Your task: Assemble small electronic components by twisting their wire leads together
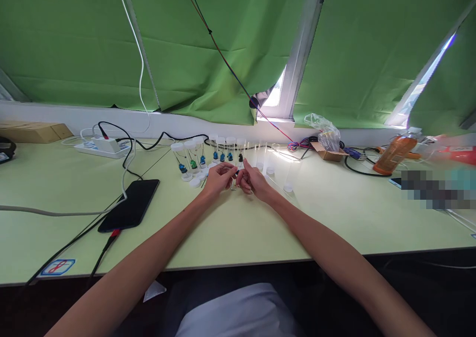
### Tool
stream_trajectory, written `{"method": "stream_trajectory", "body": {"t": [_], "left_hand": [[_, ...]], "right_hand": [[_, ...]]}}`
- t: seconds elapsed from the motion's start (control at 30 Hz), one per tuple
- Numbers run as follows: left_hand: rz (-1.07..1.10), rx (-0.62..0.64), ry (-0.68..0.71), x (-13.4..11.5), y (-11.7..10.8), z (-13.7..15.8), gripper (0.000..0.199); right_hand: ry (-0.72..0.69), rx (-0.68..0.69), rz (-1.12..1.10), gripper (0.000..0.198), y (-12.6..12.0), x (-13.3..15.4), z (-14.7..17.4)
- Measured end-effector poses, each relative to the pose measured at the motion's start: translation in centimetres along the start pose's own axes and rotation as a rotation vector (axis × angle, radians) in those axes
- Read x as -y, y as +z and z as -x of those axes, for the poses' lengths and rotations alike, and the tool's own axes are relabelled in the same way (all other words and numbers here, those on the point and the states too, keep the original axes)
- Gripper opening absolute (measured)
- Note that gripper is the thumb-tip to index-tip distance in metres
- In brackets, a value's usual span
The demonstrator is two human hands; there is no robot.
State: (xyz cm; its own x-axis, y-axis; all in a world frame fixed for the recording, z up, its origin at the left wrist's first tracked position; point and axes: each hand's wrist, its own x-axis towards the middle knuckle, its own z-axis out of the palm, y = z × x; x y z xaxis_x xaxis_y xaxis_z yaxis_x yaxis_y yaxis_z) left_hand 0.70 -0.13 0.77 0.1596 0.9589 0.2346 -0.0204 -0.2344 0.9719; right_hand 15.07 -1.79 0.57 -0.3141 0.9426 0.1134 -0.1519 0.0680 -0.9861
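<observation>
Over the head feed, my left hand [222, 177] pinches a small dark piece [238, 172] before clear tubes [179, 154]; my right hand [255, 179] curls beside it, grip unclear, so I'd brace both wrists

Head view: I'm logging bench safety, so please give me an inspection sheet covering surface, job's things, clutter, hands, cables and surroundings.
Surface: pale green tabletop, red-marked label near its left front edge.
Job's things: transparent tubes, several holding blue, green or black pieces; loose white caps nearby.
Clutter: smartphone at left; orange bottle and small cardboard box with plastic bag at right.
Hands: left hand pinches a small dark piece, too small to identify; right hand close beside it, grip unclear.
Cables: white power strip at back left; grey cable crossing the smartphone's edge; red-tipped plug at its near end.
Surroundings: green curtains, partly uncovered window; far right partly pixelated.
</observation>
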Motion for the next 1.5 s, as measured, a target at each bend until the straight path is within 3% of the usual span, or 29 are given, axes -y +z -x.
{"method": "stream_trajectory", "body": {"t": [0.2, 0.77, 1.3, 1.4, 1.5], "left_hand": [[0.055, -0.001, -0.027, 0.11, 0.07, -0.04, 0.035], [0.158, -0.006, -0.053, -0.11, -0.03, -0.13, 0.035], [0.291, 0.02, -0.12, -0.43, 0.02, 0.07, 0.036], [0.333, 0.018, -0.127, -0.28, -0.07, -0.1, 0.035], [0.376, -0.009, -0.137, -0.21, -0.18, -0.28, 0.035]], "right_hand": [[-0.054, -0.104, -0.043, 0.066, 0.04, 0.15, 0.02], [-0.135, -0.15, -0.007, 0.056, -0.12, -0.7, -0.48], [-0.092, -0.062, -0.271, 0.037, -0.15, 0.16, -0.03], [-0.123, -0.095, -0.212, 0.032, -0.14, -0.03, -0.06], [-0.185, -0.184, -0.014, 0.032, -0.02, -0.21, 0.05]]}}
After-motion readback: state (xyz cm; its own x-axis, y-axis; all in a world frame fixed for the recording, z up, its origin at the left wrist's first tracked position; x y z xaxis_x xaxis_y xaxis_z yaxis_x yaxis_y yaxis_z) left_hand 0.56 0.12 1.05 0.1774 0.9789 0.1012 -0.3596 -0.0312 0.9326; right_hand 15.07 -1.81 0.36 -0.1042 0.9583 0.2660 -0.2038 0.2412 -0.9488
